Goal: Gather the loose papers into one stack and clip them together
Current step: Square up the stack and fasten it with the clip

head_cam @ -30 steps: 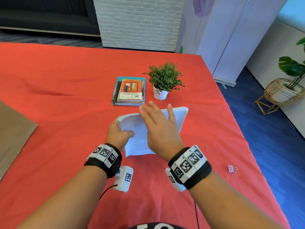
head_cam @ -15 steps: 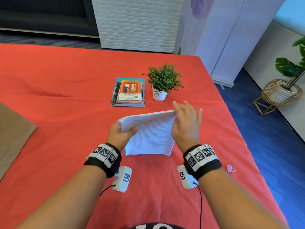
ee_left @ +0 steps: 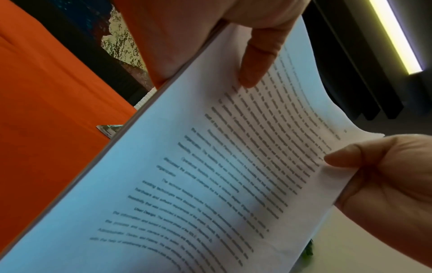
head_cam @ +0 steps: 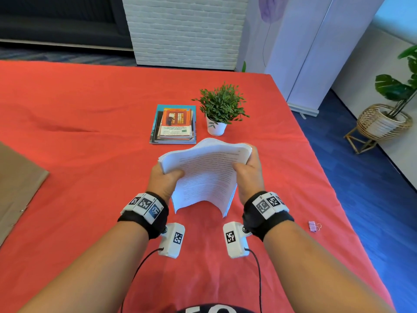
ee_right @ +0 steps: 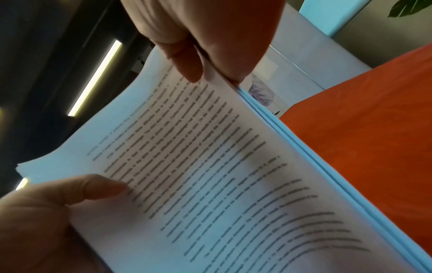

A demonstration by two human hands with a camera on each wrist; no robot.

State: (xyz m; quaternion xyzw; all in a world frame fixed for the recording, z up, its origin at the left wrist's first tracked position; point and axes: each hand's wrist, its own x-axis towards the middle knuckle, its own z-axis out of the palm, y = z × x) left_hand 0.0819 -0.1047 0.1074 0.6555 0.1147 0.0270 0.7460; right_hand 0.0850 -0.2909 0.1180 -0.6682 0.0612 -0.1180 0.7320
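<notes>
A thick stack of printed white papers (head_cam: 204,175) stands on its lower edge on the red tablecloth, bowed toward me. My left hand (head_cam: 163,177) grips its upper left corner, thumb on the front page. My right hand (head_cam: 247,168) grips the upper right corner, thumb in front and fingers behind. The left wrist view shows the papers (ee_left: 210,175) with my left thumb (ee_left: 259,61) pressing the page. In the right wrist view, the papers (ee_right: 210,175) have my right thumb (ee_right: 187,62) on the text. A small pink binder clip (head_cam: 313,226) lies on the cloth, right of my right wrist.
A pile of books (head_cam: 174,124) and a small potted plant (head_cam: 220,109) sit just beyond the papers. Brown cardboard (head_cam: 15,179) lies at the table's left edge. The table's right edge (head_cam: 320,168) drops to a blue floor. A basket planter (head_cam: 381,123) stands on that floor.
My right hand left the front page and went to the stack's upper right corner, where it now grips. The stack has been stood more upright and bows between both hands.
</notes>
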